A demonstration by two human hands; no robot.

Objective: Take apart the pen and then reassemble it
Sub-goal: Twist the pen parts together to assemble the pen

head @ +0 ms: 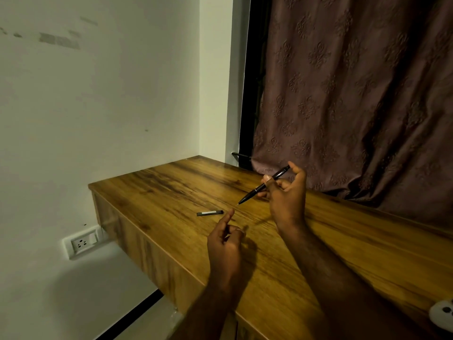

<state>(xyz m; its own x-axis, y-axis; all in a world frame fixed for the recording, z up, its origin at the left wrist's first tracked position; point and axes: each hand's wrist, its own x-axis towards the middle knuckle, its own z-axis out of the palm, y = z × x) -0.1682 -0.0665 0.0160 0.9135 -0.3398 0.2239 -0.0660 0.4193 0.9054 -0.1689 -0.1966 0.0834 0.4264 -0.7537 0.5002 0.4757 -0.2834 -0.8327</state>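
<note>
My right hand (286, 192) holds a slim black pen (255, 191) above the wooden table (343, 253), fingers and thumb curled round its upper half, the tip pointing down-left. My left hand (225, 244) hovers lower and to the left, holding nothing, forefinger stretched toward the pen tip and the other fingers loosely curled. A short dark pen cap or small case (210, 213) lies flat on the table just beyond the left forefinger.
A patterned brown curtain (355, 94) hangs behind the table's far edge. The white wall (98, 94) on the left carries a power socket (82, 242) below table level. A white object (442, 315) sits at the table's right edge.
</note>
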